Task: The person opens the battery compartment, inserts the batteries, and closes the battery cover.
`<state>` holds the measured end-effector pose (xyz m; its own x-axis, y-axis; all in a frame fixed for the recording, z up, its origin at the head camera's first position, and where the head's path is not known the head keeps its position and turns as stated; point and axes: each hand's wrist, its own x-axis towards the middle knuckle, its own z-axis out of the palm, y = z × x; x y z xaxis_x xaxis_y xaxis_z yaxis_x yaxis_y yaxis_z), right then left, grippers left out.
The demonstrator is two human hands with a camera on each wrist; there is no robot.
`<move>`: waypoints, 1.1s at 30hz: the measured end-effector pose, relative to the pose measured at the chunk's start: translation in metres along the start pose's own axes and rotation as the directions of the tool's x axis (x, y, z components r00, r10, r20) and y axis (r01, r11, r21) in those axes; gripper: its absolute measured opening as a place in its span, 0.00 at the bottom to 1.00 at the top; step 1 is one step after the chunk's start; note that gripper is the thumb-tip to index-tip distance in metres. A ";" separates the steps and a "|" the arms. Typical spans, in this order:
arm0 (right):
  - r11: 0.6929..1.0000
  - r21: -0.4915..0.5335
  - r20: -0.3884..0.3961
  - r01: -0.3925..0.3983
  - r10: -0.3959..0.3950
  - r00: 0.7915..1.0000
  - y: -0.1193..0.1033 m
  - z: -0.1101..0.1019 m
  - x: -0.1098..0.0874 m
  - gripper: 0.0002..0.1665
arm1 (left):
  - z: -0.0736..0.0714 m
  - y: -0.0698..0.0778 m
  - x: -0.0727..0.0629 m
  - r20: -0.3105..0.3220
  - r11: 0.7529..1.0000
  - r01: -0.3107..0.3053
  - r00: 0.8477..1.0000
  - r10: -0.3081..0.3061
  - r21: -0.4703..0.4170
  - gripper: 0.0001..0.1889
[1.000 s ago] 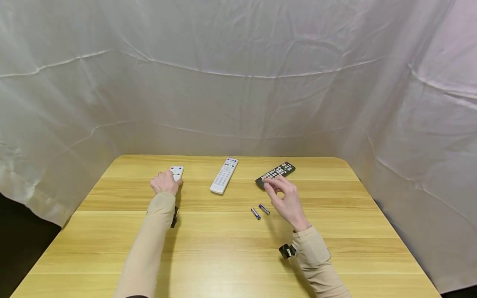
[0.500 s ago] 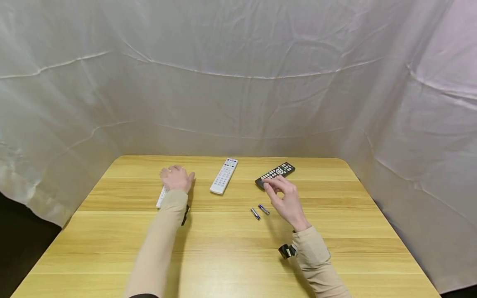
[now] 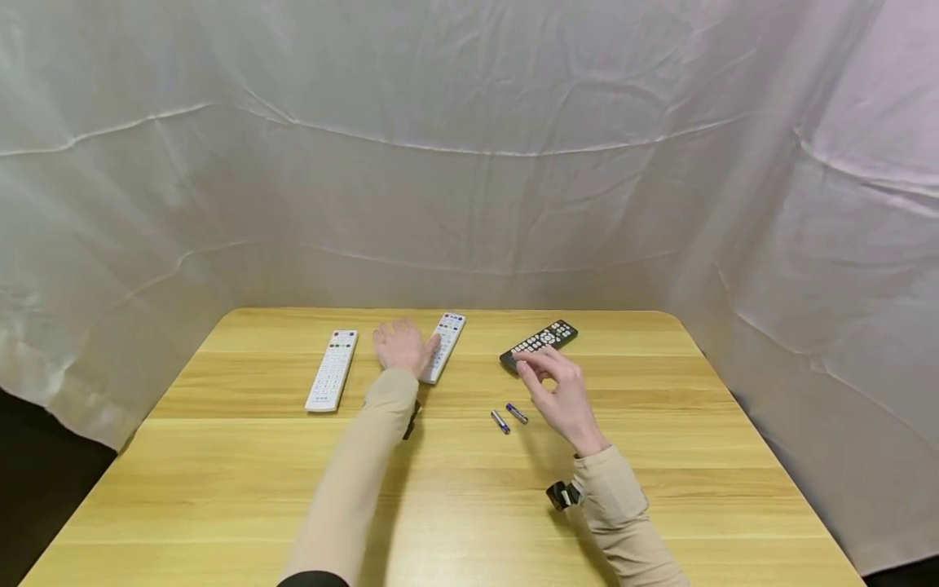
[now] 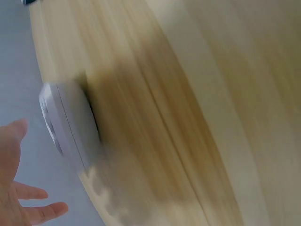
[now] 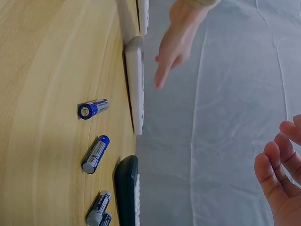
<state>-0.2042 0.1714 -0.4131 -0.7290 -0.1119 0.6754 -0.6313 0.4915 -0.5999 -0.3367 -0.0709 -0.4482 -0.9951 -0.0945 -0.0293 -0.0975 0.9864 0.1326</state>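
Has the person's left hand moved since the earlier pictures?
Yes. Against the fixed table, the left hand has moved right, from the left white remote toward the middle white remote.

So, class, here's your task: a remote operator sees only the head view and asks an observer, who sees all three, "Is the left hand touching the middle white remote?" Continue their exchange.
Observer: No, the right wrist view shows a gap between the left hand and the middle white remote.
Operator: Is the right hand on the black remote?
Observer: No, the right wrist view shows those two well apart as well.
Operator: I count two batteries. Is that all?
Observer: No, two more batteries show near the lower edge of the right wrist view.
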 end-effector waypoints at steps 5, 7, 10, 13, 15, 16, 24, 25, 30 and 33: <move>1.000 0.010 0.003 0.000 0.000 1.000 -0.002 0.001 0.001 0.09 | 0.007 0.019 0.000 -0.032 0.999 -0.014 0.999 0.013 -0.033 0.46; 1.000 0.013 0.006 -0.003 0.003 1.000 -0.002 0.002 0.001 0.09 | 0.011 0.025 0.000 -0.053 0.998 -0.021 0.998 0.018 -0.058 0.46; 1.000 0.018 0.010 -0.007 0.007 1.000 -0.003 0.003 0.001 0.09 | 0.016 0.031 -0.001 -0.076 0.996 -0.035 0.997 0.028 -0.088 0.45; 1.000 0.013 0.010 -0.007 0.007 1.000 -0.003 0.003 0.001 0.09 | 0.020 0.036 -0.004 -0.098 0.994 -0.051 0.994 0.041 -0.100 0.43; 1.000 0.015 0.012 -0.007 0.007 1.000 -0.003 0.003 0.001 0.09 | 0.022 0.039 -0.005 -0.111 0.993 -0.055 0.993 0.043 -0.105 0.42; 1.000 0.015 0.012 -0.006 0.005 1.000 -0.003 0.003 0.001 0.09 | 0.023 0.040 -0.005 -0.115 0.992 -0.058 0.992 0.045 -0.112 0.41; 1.000 0.001 0.008 0.000 0.000 1.000 -0.003 0.003 0.002 0.09 | 0.029 0.042 -0.005 -0.175 0.985 -0.085 0.983 0.058 -0.152 0.33; 1.000 0.001 0.007 0.000 0.000 1.000 -0.003 0.003 0.002 0.09 | 0.029 0.042 -0.005 -0.182 0.986 -0.085 0.982 0.058 -0.147 0.32; 1.000 0.002 -0.003 0.005 -0.005 1.000 -0.002 0.005 0.002 0.10 | 0.031 0.043 -0.005 -0.200 0.986 -0.085 0.978 0.055 -0.144 0.31; 1.000 0.001 0.003 0.000 0.000 1.000 -0.002 0.005 0.002 0.10 | 0.031 0.042 -0.005 -0.195 0.986 -0.084 0.979 0.054 -0.146 0.29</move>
<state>-0.2050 0.1660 -0.4126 -0.7294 -0.1142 0.6745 -0.6318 0.4906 -0.6001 -0.3351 -0.0243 -0.4730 -0.9830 -0.0653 0.1717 -0.0152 0.9604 0.2781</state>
